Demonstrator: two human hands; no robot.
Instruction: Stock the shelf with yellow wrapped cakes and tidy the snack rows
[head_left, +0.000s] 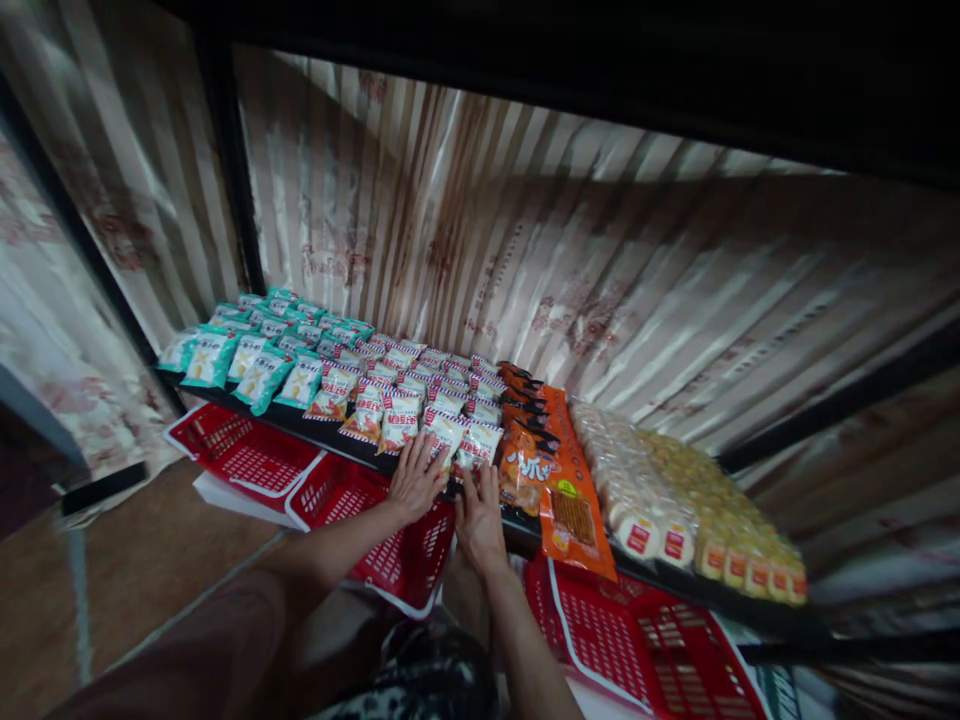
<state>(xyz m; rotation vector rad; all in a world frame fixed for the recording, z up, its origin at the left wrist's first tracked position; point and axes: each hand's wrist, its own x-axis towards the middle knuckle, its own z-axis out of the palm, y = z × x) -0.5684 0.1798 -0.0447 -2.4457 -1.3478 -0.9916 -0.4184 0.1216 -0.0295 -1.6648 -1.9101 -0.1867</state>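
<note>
My left hand [418, 482] lies with its fingers stretched over the lower part of a white snack bag [441, 432] with a striped top, in the front row of a dark shelf [319, 428]. Close beside it, my right hand [480, 522] rests its outstretched fingertips at the bottom of the neighbouring white snack bag [478, 443]. Neither hand is wrapped round a bag. Behind both hands, rows of similar bags lean back on the shelf. An orange snack pack [574, 500] stands just right of my right hand.
Teal snack bags [262, 375] fill the shelf's left end. Wrapped white round cakes [637, 510] and yellow packets [742, 550] line its right. Red baskets [255, 450] sit below the shelf. A patterned curtain [420, 220] hangs behind, and a dark beam [600, 70] runs overhead.
</note>
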